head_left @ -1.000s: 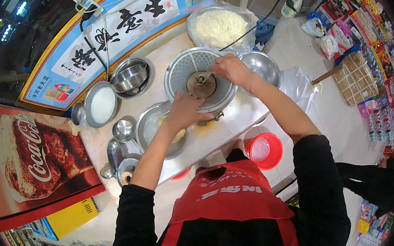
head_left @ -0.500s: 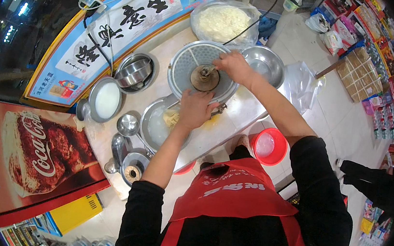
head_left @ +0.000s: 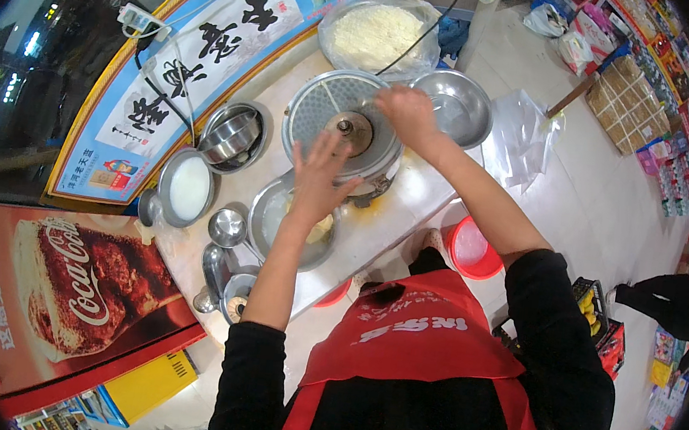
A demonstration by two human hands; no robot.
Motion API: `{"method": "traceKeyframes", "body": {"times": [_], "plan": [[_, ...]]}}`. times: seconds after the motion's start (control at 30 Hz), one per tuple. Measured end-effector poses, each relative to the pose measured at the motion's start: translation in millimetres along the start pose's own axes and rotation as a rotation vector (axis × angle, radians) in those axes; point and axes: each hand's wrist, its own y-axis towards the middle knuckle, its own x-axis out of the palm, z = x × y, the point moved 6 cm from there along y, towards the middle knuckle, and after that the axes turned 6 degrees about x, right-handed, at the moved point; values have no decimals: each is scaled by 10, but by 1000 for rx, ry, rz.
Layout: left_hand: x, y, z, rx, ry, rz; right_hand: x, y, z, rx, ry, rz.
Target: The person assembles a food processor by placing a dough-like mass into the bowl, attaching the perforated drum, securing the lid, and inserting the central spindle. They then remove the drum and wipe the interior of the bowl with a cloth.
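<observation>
A round grey metal grinder [head_left: 309, 117] stands on the table with a perforated inner wall. Its middle has a brownish disc [head_left: 361, 140] and a short dark spindle [head_left: 344, 127]. Over the grinder's near side hovers my left hand [head_left: 319, 180], fingers spread and holding nothing. At the grinder's right rim is my right hand [head_left: 410, 121], its fingers curled together and smeared by motion. A blurred greyish streak shows by those fingertips; what they hold cannot be made out. Partly under my left hand sits a metal basin [head_left: 263, 223] with cloudy liquid and a yellowish lump [head_left: 321, 229].
Behind the grinder lies a plastic bag of pale crumbly mass [head_left: 378, 36]. A metal bowl [head_left: 462, 114] is at right. White liquid fills a bowl [head_left: 189, 187] at left, near stacked pans [head_left: 230, 136] and a ladle [head_left: 227, 227]. On the floor is a red bucket [head_left: 474, 251].
My right hand has come off the spindle toward the right rim. My left hand has lifted and spread. A piece formerly on the spindle no longer shows there.
</observation>
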Motion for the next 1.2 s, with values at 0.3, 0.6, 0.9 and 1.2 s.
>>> {"method": "traceKeyframes", "body": {"times": [0.3,0.6,0.9,1.2], "plan": [[142,-681,-832,-626,-449,494,770,-1500,1818,1042,678,37],[317,-206,-1105,-789,-686,499,2395,-4258,2485,1832,959,-333],[452,88,-1267,-846,-668,406,3410,-4566,2715,1414,1006,-394],[394,229,-1473,-858,-436,204,3017,-3427,3100,1470,1100,99]]}}
